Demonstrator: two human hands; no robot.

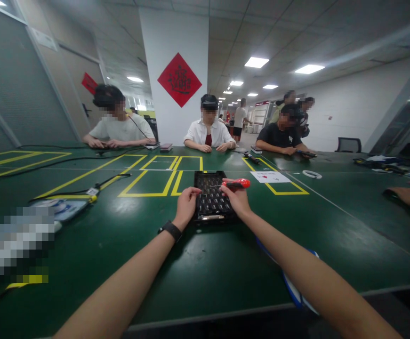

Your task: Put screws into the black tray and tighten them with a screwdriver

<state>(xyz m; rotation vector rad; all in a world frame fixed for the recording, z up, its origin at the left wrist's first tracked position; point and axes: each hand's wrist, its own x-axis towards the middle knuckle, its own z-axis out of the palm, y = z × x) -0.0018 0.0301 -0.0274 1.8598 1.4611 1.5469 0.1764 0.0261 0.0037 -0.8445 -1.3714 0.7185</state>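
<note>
My right hand (239, 202) grasps the red-handled screwdriver (242, 184); its shaft points left across the black bit case (210, 174). The case lies open on the green table (197, 263), between my hands, with rows of small metal bits (216, 200) in it. A silver piece (212, 217) lies crosswise at its near end. My left hand (186, 203), fingers bent, is at the left edge of the case; I cannot tell whether it grips the rim or a small part.

Step in hand, as I judge it: handling the screwdriver over the bits. Any move from this position calls for a steady case and a level, controlled shaft, so that the tip does not knock neighbouring bits loose.

Visibility limits: the tip is too thin and dark to resolve, so I cannot confirm whether a bit is fitted. My right fingers cover part of the handle. The bits are too small to identify by type. A blue-edged item (292, 287) is partly hidden beneath my right forearm. The object at far left is pixelated and unreadable.
</note>
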